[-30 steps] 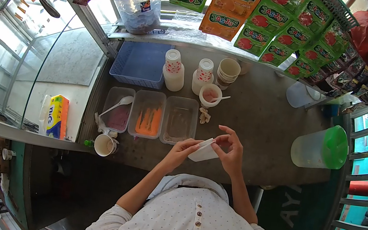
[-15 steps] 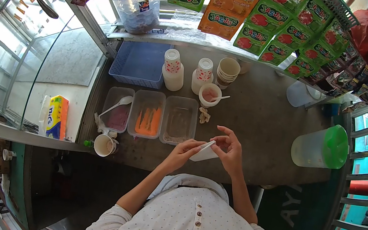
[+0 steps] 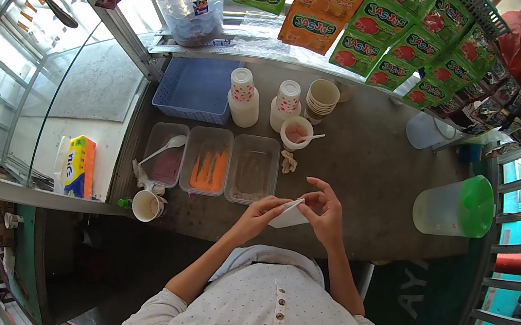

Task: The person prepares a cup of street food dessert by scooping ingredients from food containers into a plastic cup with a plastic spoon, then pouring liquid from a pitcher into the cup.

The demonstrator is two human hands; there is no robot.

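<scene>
Both hands meet near the counter's front edge around a small flat white piece [image 3: 288, 218], perhaps paper or a thin bag. My left hand [image 3: 260, 212] pinches its left side, and my right hand [image 3: 323, 213] pinches its top corner between thumb and finger, other fingers raised. Left of my hands stand three clear tubs, one with dark residue [image 3: 254, 168], one with orange powder [image 3: 210, 166] and one with purple powder [image 3: 165, 164] and a white spoon [image 3: 165, 148]. Beyond my hands is a cup of pink contents [image 3: 296, 132] with a small spoon, beside a crumpled beige piece [image 3: 288, 162].
Stacked cups [image 3: 243, 106] stand near a blue basket [image 3: 194, 89]. A green-lidded container [image 3: 453, 207] lies at the right. Another paper cup [image 3: 146, 205] is at the front left. Drink sachets [image 3: 316, 8] hang overhead. A tissue pack [image 3: 80, 167] stands on the left shelf.
The view has shifted very slightly. My hands hold the white piece in nearly the same pose, and the things on the counter have stayed in place.
</scene>
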